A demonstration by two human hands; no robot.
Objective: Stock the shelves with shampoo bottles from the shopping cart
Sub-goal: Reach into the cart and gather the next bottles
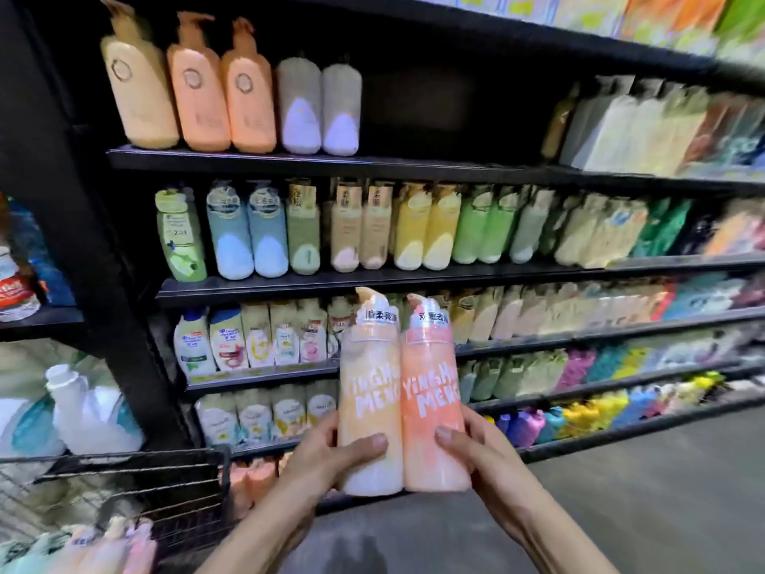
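Observation:
I hold two tall pump shampoo bottles upright and side by side in front of the shelves. My left hand (331, 453) grips the base of the pale orange bottle (369, 391). The pink-orange bottle (430, 391) is held low down by my right hand (476, 449). Both carry white "YING" lettering. The black wire shopping cart (136, 486) stands at the lower left, with several more bottles (95, 544) lying in it. On the top black shelf (372, 163), a dark gap opens to the right of two grey-white bottles (318, 105).
Rows of shampoo and body-wash bottles fill the lower shelves (372, 279). Large white detergent jugs (87, 408) sit on a side unit at left. Grey floor (621, 511) stretches along the aisle to the right. Peach bottles (252, 478) stand on the bottom shelf behind the cart.

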